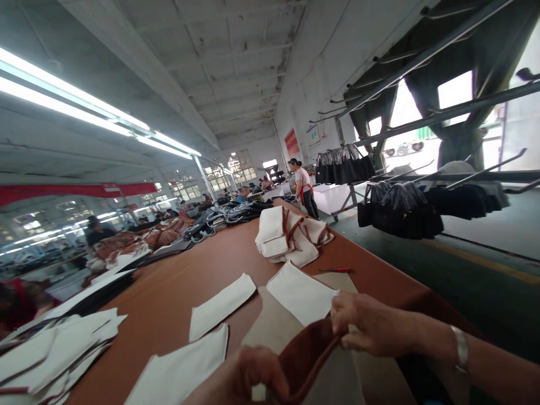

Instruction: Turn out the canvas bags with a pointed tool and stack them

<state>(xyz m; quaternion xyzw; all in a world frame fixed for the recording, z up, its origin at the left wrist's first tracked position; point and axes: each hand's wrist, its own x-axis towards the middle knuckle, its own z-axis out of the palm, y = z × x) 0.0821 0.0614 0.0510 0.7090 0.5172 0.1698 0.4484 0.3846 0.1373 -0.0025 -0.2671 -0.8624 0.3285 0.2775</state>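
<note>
both hands pinched a rust-brown fabric strap [306,360] at the near table edge, right hand [365,326] gripping its upper end, left hand [253,374] closed on the lower, stretching it taut over a cream canvas panel [301,292]; finished bags [289,236] were piled farther off.

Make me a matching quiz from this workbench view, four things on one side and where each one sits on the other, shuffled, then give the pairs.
Things:
1. brown strap
2. red-handled tool
3. pile of finished cream bags
4. stack of cream fabric pieces

Places:
A. near left corner of the table
B. gripped between left hand and right hand
C. middle of the table, farther back
D. near the table's right edge

Pairs: 1-B, 2-D, 3-C, 4-A
</note>
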